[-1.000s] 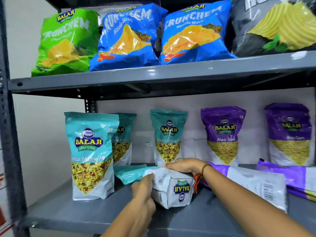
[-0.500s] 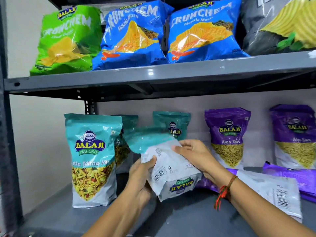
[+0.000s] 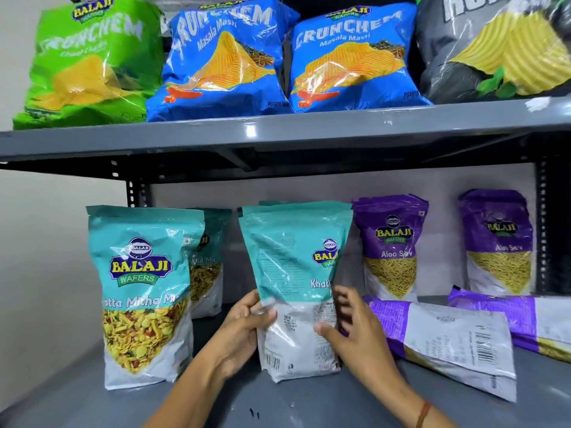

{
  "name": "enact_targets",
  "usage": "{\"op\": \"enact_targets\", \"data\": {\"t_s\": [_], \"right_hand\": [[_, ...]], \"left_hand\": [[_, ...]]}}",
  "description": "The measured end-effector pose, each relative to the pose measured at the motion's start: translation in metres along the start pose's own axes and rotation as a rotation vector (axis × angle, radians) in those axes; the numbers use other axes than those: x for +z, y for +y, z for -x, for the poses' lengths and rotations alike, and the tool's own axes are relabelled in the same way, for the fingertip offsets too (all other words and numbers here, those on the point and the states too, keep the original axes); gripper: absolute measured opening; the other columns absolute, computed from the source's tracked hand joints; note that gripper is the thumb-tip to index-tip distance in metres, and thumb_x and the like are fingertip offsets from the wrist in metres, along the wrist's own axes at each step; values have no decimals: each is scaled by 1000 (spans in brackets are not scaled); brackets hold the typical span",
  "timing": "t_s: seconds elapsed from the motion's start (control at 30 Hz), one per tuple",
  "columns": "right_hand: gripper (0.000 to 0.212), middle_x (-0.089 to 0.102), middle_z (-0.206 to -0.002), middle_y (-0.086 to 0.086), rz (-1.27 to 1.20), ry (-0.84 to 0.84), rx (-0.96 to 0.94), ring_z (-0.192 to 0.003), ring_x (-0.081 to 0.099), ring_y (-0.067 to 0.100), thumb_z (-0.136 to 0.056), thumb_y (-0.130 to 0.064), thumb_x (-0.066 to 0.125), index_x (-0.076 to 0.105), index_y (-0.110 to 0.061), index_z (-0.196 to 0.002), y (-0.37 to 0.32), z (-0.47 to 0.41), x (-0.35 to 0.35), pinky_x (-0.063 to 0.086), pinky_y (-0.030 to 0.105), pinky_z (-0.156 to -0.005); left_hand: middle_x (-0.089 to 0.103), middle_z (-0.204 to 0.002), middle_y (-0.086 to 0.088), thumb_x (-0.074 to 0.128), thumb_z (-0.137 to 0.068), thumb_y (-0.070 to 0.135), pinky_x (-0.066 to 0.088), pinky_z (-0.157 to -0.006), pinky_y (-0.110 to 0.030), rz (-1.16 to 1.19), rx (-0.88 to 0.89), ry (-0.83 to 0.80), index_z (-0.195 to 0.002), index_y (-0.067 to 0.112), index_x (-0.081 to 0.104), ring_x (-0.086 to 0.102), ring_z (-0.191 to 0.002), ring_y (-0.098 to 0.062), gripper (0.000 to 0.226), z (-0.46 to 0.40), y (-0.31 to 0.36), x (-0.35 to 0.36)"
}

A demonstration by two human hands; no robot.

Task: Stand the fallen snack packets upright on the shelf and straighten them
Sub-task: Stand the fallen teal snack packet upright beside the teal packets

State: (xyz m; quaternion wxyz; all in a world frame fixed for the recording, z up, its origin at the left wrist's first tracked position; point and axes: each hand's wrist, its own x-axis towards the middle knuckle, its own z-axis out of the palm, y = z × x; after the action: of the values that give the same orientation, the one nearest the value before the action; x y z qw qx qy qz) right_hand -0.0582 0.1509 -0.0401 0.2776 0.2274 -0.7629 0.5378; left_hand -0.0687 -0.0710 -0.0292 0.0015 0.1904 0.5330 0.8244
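A teal Khatta Mitha Mix packet [image 3: 293, 273] stands upright in the middle of the lower shelf [image 3: 92, 400], its printed back mostly toward me. My left hand [image 3: 244, 329] grips its left edge and my right hand [image 3: 355, 332] grips its right edge, low on the white part. Another teal packet [image 3: 145, 291] stands upright to the left. Two purple Aloo Sev packets lie flat: one [image 3: 448, 341] just right of my right hand, one [image 3: 525, 322] at the far right.
Behind stand a teal packet [image 3: 207, 261] and two upright purple Aloo Sev packets [image 3: 391, 245] [image 3: 497, 242] against the back wall. The upper shelf [image 3: 278, 134] carries green, blue and dark chip bags. A dark upright post [image 3: 543, 227] bounds the right side.
The teal packet went from lying flat to tilted in both hands to upright on the shelf. Both hands slid down to its lower edges. The camera moved closer.
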Motion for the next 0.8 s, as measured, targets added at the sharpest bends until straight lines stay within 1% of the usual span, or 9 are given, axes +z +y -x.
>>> {"op": "enact_targets", "data": {"t_s": [0.13, 0.23, 0.3, 0.4, 0.5, 0.57, 0.67, 0.73, 0.8], "right_hand": [[64, 49, -105, -11, 98, 211, -5, -100, 52, 18, -65, -19, 88, 43, -39, -106, -17, 18, -1, 50, 40, -90], [59, 44, -112, -15, 26, 9, 92, -107, 49, 13, -68, -29, 85, 45, -39, -111, -22, 41, 8, 48, 40, -99], [75, 33, -128, -13, 66, -122, 136, -122, 34, 9, -70, -41, 81, 36, -37, -130, -20, 49, 16, 29, 26, -111], [97, 16, -136, -16, 69, -185, 170, -128, 17, 3, -71, -49, 78, 18, -35, -146, -19, 46, 25, 15, 19, -107], [114, 12, -147, -21, -104, -299, 242, -143, 15, 0, -66, -57, 78, 8, -33, -153, -16, 35, 24, 14, 17, -112], [113, 27, -153, -25, -331, -401, 288, -141, 29, -9, -62, -59, 80, 14, -39, -152, -11, 24, 15, 23, 17, -113], [92, 61, -135, -20, -483, -376, 344, -124, 56, -4, -60, -56, 86, 41, -41, -138, -5, 13, 4, 42, 24, -106], [87, 65, -123, -17, -336, -231, 331, -115, 60, -2, -48, -66, 86, 47, -44, -122, 0, 10, 5, 47, 29, -103], [71, 68, -110, -19, -237, -151, 291, -101, 63, -7, -46, -68, 85, 52, -48, -106, 1, 10, 6, 53, 21, -90]], "left_hand": [[73, -113, -18, 86, -67, 36, 46, -106, -49, 67, -20, 54, -109, 4, 74, 73, -102, -31, 54, -1, 6, 6], [69, -129, -21, 54, -84, 64, 39, -114, -52, 105, -71, 194, -121, 7, 70, 64, -123, -35, 70, 0, 9, 13], [67, -133, -21, 41, -89, 69, 42, -109, -52, 116, -115, 217, -132, 6, 62, 63, -125, -37, 80, 1, 5, 18], [72, -127, -17, 38, -89, 69, 58, -87, -45, 50, -100, 207, -124, 11, 71, 71, -113, -32, 75, 9, -1, 31], [75, -114, -7, 36, -90, 67, 53, -92, -38, -152, -21, 334, -121, 14, 72, 71, -103, -26, 72, 18, -10, 37], [73, -89, -4, 32, -96, 59, 46, -78, -33, -240, 66, 381, -113, 14, 71, 66, -79, -17, 62, 25, -14, 38], [62, -67, -2, 49, -99, 33, 45, -56, -21, -309, 193, 429, -93, 20, 70, 58, -52, -5, 26, 30, -16, 35], [60, -81, -1, 59, -96, 19, 48, -64, -18, -466, 229, 510, -91, 27, 67, 59, -71, -6, 13, 23, -15, 28], [63, -114, -5, 63, -94, 20, 48, -95, -29, -460, 175, 482, -110, 28, 61, 60, -107, -16, 18, 12, -13, 21]]}}
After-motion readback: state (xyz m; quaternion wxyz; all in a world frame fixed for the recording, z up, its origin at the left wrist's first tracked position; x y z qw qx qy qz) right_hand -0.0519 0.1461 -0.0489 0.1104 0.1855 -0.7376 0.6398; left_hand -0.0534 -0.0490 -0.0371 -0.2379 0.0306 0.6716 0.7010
